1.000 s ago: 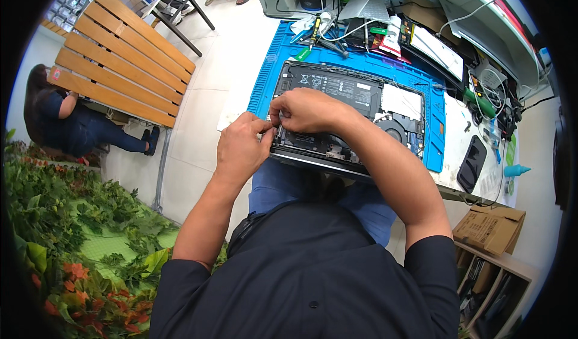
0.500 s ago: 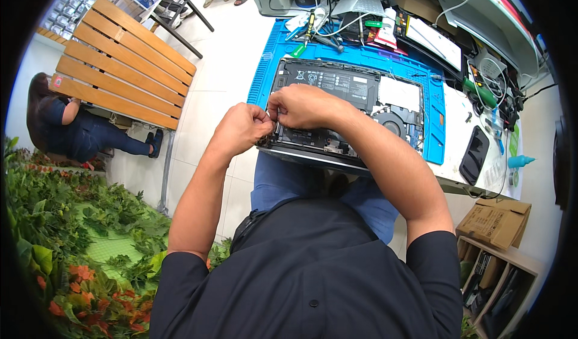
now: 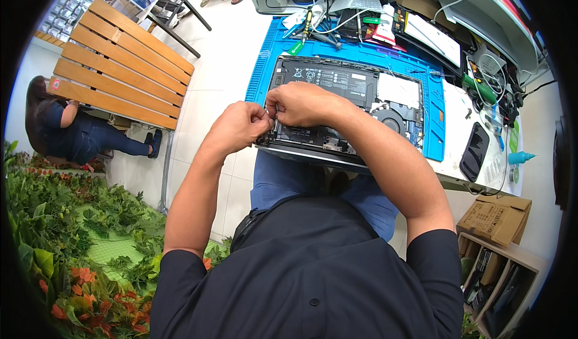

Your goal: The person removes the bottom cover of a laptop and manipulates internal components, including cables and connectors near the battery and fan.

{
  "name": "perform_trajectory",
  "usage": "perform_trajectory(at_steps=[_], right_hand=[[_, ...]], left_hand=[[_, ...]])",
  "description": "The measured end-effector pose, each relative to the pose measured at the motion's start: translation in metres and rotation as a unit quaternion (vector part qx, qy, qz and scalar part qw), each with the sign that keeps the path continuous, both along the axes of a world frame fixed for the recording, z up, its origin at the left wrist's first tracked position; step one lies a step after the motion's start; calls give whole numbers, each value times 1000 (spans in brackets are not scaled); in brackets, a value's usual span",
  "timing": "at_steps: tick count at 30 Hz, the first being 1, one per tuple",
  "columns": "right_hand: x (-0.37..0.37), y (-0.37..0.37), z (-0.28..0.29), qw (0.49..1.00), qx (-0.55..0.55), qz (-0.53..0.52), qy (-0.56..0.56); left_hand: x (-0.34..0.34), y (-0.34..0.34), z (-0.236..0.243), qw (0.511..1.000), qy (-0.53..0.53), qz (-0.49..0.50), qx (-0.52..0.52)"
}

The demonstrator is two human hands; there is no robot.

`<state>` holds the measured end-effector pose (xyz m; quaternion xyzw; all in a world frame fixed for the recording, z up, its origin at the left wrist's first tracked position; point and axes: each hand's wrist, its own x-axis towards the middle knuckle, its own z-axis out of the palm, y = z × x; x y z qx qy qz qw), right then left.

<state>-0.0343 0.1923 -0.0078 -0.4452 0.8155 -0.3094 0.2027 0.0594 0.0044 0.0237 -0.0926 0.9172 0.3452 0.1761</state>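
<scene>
An opened laptop [image 3: 301, 135] lies on a blue repair mat [image 3: 435, 122] at the front of the workbench. Its black battery [image 3: 346, 85], a round fan [image 3: 391, 121] and a white panel [image 3: 400, 92] are exposed. At the laptop's left edge, my left hand [image 3: 239, 126] has its fingertips pinched together. My right hand [image 3: 304, 104] bends over the same edge, its thumb and fingers also pinched, close to the left fingertips. Whatever lies between the fingers of either hand is too small or hidden to make out.
Behind the laptop are screwdrivers [image 3: 308, 24], a white tube [image 3: 385, 23] and cables. A black phone [image 3: 475, 152], a green-handled tool [image 3: 480, 90] and a teal bottle [image 3: 521, 158] lie on the right. A seated person [image 3: 78, 125] is beside a slatted wooden table [image 3: 123, 62] on the left.
Both hands stay pinched at the laptop's left edge and have shifted only very slightly. The whole view has moved a little.
</scene>
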Motion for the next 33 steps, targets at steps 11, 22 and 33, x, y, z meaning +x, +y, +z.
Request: perform_trajectory(at_steps=[11, 22, 33], right_hand=[[2, -1, 5, 1000, 14, -2, 1], [8, 7, 0, 999, -44, 11, 31], [5, 8, -6, 997, -63, 7, 34]], left_hand=[[42, -2, -23, 964, 253, -69, -50], [41, 14, -17, 988, 100, 112, 38], [20, 18, -12, 991, 75, 80, -76]])
